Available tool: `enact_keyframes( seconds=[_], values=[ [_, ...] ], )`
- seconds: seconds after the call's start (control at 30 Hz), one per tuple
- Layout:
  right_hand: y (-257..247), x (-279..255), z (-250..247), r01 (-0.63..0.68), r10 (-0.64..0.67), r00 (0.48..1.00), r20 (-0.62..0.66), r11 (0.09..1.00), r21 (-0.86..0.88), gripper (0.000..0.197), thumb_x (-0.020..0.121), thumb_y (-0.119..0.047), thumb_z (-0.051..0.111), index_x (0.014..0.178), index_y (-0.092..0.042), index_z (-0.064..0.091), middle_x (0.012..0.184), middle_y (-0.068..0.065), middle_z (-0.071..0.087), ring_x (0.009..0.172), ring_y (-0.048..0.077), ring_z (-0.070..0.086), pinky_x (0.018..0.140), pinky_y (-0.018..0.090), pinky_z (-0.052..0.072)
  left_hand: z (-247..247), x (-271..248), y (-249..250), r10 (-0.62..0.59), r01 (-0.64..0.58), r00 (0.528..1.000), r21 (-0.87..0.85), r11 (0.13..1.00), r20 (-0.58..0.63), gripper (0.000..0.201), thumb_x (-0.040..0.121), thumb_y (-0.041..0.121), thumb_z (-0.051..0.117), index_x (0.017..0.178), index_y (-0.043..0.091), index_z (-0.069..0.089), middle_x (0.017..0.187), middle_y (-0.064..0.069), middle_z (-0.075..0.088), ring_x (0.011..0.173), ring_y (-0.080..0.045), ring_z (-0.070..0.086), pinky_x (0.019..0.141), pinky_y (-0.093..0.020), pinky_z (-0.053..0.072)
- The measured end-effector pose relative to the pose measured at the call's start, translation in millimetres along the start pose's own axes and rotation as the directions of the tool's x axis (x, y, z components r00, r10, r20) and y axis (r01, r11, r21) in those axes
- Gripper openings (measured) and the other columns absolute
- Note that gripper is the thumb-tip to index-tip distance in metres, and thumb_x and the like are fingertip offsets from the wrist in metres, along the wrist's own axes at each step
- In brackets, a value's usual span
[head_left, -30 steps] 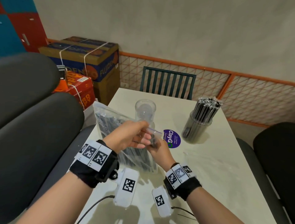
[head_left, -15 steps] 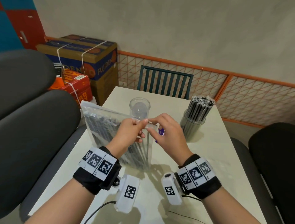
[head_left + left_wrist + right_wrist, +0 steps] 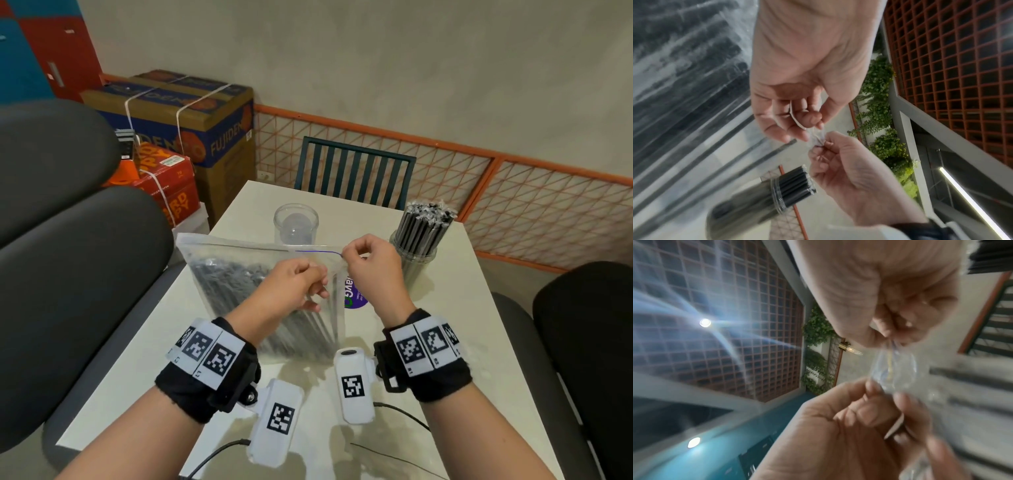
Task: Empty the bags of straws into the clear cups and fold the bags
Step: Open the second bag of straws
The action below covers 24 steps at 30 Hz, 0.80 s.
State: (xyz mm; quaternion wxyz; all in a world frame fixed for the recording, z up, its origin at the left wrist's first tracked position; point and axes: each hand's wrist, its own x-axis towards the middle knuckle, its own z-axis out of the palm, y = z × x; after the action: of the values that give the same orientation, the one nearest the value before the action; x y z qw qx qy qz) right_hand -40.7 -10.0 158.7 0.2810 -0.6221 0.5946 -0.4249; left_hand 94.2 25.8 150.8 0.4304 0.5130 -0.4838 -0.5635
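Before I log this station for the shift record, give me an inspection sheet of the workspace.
Surface: pale table, purple sticker on it.
Job's things: zip bag of dark straws, held upright; empty cup behind it; second cup full of straws.
Clutter: nothing seen.
Grips: left hand and right hand both pinch the bag's top corner.
Cables: two dark leads from the wrist cameras.
Surroundings: dark chairs, strapped boxes, orange mesh rail.
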Motion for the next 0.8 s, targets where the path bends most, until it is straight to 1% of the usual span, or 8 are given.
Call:
enact_keyframes(
  seconds=[0.17,0.3,0.37,0.47,0.57,0.67,0.73,0.8],
  values=[
    [-7,-3,3,0.201,-0.163,0.959,0.233,0.969,-0.146,0.010,0.087,-0.018,0.060,0.096,-0.014,0.064,0.096,-0.001,0.064,0.088,0.014,0.057,0.079,0.026,0.046,-6,-1,-2,-0.043,0.040,0.999,0.112,0.993,0.025,0.026,0.089,0.014,0.051,0.065,0.015,0.058,0.055,0.004,0.053,0.064,-0.012,0.061,0.062,-0.030,0.049],
    [-9,-4,7,0.213,-0.184,0.953,0.242,0.972,-0.098,0.009,0.090,-0.017,0.058,0.085,-0.012,0.065,0.079,-0.003,0.063,0.076,0.016,0.056,0.066,0.018,0.042,-7,3,1,-0.179,0.171,0.981,-0.107,0.979,-0.075,0.021,0.089,0.027,0.054,0.074,0.013,0.060,0.054,0.002,0.053,0.056,-0.014,0.060,0.059,-0.030,0.051],
    [-8,-4,10,0.236,-0.207,0.946,0.251,0.967,-0.093,0.009,0.091,-0.016,0.057,0.087,-0.012,0.064,0.080,-0.003,0.062,0.076,0.017,0.056,0.063,0.018,0.040,-15,7,4,-0.192,0.151,0.965,-0.221,0.963,-0.179,0.024,0.092,0.028,0.050,0.074,0.014,0.058,0.052,0.003,0.052,0.052,-0.012,0.058,0.054,-0.027,0.051],
    [-5,0,15,0.206,-0.185,0.965,0.186,0.974,-0.097,0.010,0.091,-0.015,0.055,0.085,-0.012,0.062,0.077,-0.003,0.061,0.070,0.017,0.054,0.063,0.025,0.039,-20,9,4,-0.125,0.080,0.962,-0.190,0.978,-0.241,0.027,0.095,0.022,0.044,0.072,0.015,0.056,0.056,0.002,0.051,0.053,-0.009,0.058,0.052,-0.024,0.050],
    [-2,14,15,0.056,-0.055,0.998,0.021,0.996,-0.071,0.012,0.092,-0.013,0.051,0.084,-0.013,0.059,0.077,-0.004,0.058,0.071,0.018,0.054,0.063,0.027,0.041,-18,4,0,-0.103,0.058,0.958,-0.172,0.983,-0.268,0.029,0.093,0.015,0.043,0.067,0.015,0.053,0.055,0.000,0.047,0.050,-0.007,0.056,0.054,-0.025,0.048],
    [-5,16,15,0.068,-0.060,0.997,0.042,0.973,-0.222,0.013,0.093,-0.017,0.048,0.097,-0.015,0.060,0.096,-0.001,0.062,0.092,0.022,0.057,0.084,0.040,0.047,-16,2,-5,-0.058,0.039,0.964,-0.078,0.996,-0.260,0.028,0.095,0.017,0.044,0.069,0.012,0.055,0.057,-0.001,0.049,0.055,-0.012,0.054,0.056,-0.026,0.047],
    [-10,8,20,0.177,-0.108,0.977,0.183,0.890,-0.420,0.024,0.094,-0.023,0.047,0.116,-0.022,0.057,0.116,-0.001,0.060,0.112,0.023,0.050,0.100,0.048,0.036,-13,1,-4,-0.009,0.011,0.974,0.007,1.000,-0.227,0.028,0.095,0.019,0.047,0.071,0.011,0.058,0.060,-0.002,0.050,0.054,-0.011,0.055,0.055,-0.024,0.047],
    [-17,-1,26,0.260,-0.152,0.956,0.251,0.837,-0.482,0.027,0.095,-0.027,0.046,0.120,-0.028,0.057,0.122,-0.004,0.058,0.119,0.021,0.044,0.108,0.055,0.021,-11,3,0,0.027,-0.015,0.975,0.056,0.998,-0.222,0.030,0.094,0.019,0.047,0.068,0.011,0.060,0.060,-0.002,0.053,0.053,-0.009,0.056,0.054,-0.022,0.049]
  ],
)
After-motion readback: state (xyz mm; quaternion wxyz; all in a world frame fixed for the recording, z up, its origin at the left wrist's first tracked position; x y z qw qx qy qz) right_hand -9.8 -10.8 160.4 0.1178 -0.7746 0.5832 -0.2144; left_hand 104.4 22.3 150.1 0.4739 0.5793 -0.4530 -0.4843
